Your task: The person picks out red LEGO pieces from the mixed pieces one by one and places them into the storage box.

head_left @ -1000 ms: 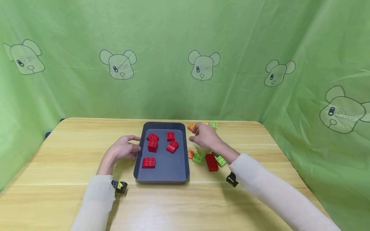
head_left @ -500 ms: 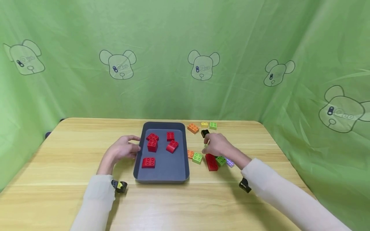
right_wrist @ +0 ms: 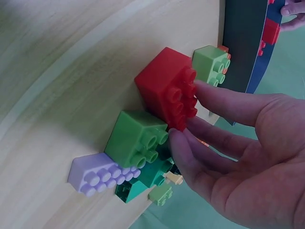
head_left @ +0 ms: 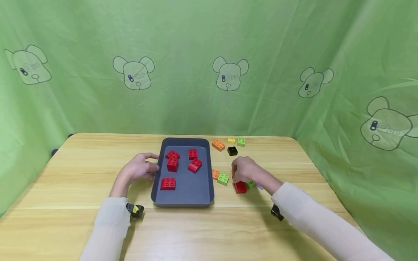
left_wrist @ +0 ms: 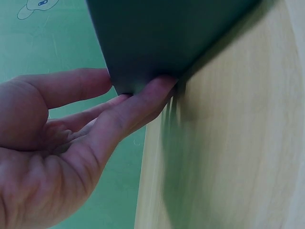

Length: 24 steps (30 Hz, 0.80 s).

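A dark grey tray [head_left: 183, 201] bearing several red bricks stands mid-table. My left hand [head_left: 138, 168] rests at its left side. In the left wrist view, extended fingertips touch the tray wall [left_wrist: 138, 38]. Right of the tray, my right hand [head_left: 246, 170] pinches a long red brick [head_left: 240, 187] from above. In the right wrist view, thumb and fingers lie on either side of the studded end of that red brick [right_wrist: 164, 86]. A green brick [right_wrist: 136, 138] lies against it, with a lilac brick [right_wrist: 97, 174] beside that one.
An orange brick [head_left: 218, 145], a yellow brick [head_left: 231, 141], a lime brick [head_left: 241, 142] and a black brick [head_left: 232, 150] lie near the table's back edge. A light green brick [head_left: 223, 178] and another orange brick [head_left: 215, 174] sit close to the tray's right wall.
My right hand has come back from the far bricks, moving nearer and slightly right, and now has hold of the long red brick. The left hand and the tray have stayed put.
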Available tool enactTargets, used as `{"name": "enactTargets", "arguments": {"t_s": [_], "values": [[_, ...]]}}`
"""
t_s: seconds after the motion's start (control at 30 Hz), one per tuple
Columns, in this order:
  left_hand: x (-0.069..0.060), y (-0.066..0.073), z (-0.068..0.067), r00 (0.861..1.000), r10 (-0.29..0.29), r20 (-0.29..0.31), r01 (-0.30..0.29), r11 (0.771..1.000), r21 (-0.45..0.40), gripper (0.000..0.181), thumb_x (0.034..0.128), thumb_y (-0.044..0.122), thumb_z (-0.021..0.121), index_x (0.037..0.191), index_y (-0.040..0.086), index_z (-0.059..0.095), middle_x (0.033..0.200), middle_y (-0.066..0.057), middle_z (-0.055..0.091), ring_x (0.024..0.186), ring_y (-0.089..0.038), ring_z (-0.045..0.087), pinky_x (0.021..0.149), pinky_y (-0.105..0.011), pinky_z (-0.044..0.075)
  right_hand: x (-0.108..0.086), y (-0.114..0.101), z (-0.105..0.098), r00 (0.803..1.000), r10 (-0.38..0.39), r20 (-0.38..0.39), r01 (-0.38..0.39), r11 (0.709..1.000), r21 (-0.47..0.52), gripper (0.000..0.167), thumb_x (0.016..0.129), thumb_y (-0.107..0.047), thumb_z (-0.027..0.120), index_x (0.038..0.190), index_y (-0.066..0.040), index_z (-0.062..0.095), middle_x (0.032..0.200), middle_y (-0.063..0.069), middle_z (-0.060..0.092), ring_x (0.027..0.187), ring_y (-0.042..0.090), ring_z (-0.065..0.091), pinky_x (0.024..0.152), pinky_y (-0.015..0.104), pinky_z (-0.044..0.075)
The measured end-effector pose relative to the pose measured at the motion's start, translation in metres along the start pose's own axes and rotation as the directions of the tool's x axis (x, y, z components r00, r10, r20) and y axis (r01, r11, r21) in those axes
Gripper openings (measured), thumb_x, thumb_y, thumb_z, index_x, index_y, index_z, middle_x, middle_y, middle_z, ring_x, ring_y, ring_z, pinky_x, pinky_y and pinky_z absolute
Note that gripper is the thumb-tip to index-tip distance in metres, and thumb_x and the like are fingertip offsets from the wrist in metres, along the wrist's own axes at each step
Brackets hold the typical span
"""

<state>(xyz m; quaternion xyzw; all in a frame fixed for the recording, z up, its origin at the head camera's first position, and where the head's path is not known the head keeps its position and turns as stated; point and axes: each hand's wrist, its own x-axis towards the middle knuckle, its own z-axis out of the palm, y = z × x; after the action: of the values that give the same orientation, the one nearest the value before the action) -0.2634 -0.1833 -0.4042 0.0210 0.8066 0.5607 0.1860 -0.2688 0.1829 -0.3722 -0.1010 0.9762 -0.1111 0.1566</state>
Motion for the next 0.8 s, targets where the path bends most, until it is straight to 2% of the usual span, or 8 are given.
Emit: {"name": "enactTargets", "arguments": {"t_s": [0.33, 0.53, 0.6, 0.8], "values": [[0.0001, -0.0001, 0.0005, 1.000, 0.003, -0.009, -0.003, 1.000, 0.005, 0.056, 0.0971, -0.001, 0.057, 0.150, -0.008, 0.038, 0.135, -0.035, 0.058, 0.119, -0.043, 0.065, 0.094, -0.042, 0.062, 0.0055, -0.0027, 0.0065, 0.995, 0.015, -0.097, -0.010, 0.999, 0.047, 0.038, 0.080, -0.009, 0.082, 0.113, 0.001, 0.065, 0.108, 0.015, 0.068, 0.096, 0.027, 0.061, 0.072, 0.032, 0.060], [-0.0005, 0.0006, 0.0008, 1.000, 0.004, -0.003, -0.004, 1.000, 0.003, 0.057, 0.0973, -0.001, 0.056, 0.150, -0.009, 0.037, 0.136, -0.036, 0.057, 0.120, -0.044, 0.064, 0.095, -0.044, 0.061, 0.0056, -0.0032, 0.0069, 0.989, 0.002, -0.149, 0.007, 0.998, 0.060, 0.041, 0.080, -0.008, 0.079, 0.116, 0.003, 0.063, 0.114, 0.020, 0.068, 0.098, 0.029, 0.062, 0.072, 0.034, 0.059], [-0.0008, 0.0007, 0.0009, 1.000, 0.005, -0.002, -0.005, 1.000, 0.005, 0.057, 0.0973, -0.001, 0.057, 0.150, -0.009, 0.037, 0.136, -0.036, 0.057, 0.120, -0.044, 0.064, 0.095, -0.044, 0.061, 0.0054, -0.0035, 0.0060, 0.990, -0.003, -0.143, 0.011, 0.998, 0.060, 0.042, 0.079, -0.007, 0.079, 0.116, 0.003, 0.063, 0.114, 0.021, 0.068, 0.096, 0.029, 0.062, 0.072, 0.033, 0.059], [-0.0016, 0.0015, 0.0010, 1.000, 0.005, 0.003, -0.005, 1.000, 0.015, 0.057, 0.0977, -0.001, 0.056, 0.151, -0.010, 0.035, 0.137, -0.037, 0.056, 0.121, -0.045, 0.063, 0.095, -0.044, 0.061, 0.0037, -0.0051, 0.0042, 0.998, 0.013, -0.060, -0.010, 0.999, 0.049, 0.048, 0.078, -0.010, 0.080, 0.122, -0.001, 0.066, 0.113, 0.019, 0.068, 0.093, 0.026, 0.060, 0.071, 0.030, 0.056]]}}
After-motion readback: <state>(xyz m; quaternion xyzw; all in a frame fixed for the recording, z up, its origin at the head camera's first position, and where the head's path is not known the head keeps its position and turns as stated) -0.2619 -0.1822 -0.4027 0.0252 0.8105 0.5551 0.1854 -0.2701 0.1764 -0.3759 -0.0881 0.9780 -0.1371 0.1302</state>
